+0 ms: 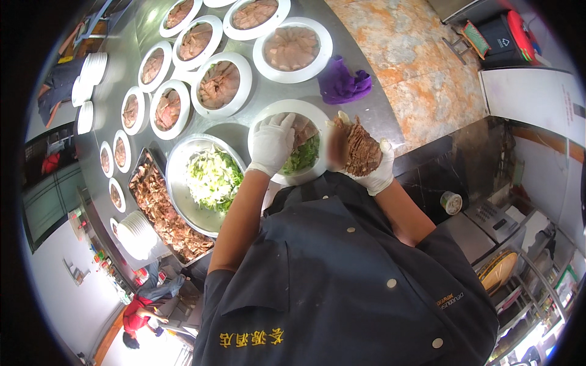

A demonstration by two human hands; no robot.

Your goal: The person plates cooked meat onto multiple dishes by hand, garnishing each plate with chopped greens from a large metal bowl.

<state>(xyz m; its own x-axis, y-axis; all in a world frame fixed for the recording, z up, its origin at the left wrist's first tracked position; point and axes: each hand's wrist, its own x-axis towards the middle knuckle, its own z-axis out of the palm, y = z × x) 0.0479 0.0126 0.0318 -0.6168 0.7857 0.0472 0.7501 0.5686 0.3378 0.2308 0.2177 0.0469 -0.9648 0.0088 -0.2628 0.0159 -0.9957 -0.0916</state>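
Note:
My left hand (273,144), in a white glove, lies over a white plate (260,120) at the table's near edge. Its fingers touch sliced meat (303,130) there, but whether they pinch a slice is hidden. Chopped green leaves (302,155) fill the near part of that plate. Just right of the plate, my gloved right hand (381,171) cradles a thick stack of brown meat slices (363,148), fanned along their edges. To the left of my left forearm stands a steel bowl (176,201) of chopped greens (213,178).
Several plates of arranged meat (219,85) cover the steel table (256,94). A purple cloth (344,81) lies near its right edge. At left are a tray of meat pieces (167,217) and stacked plates (137,233). A person in red (137,315) is at lower left.

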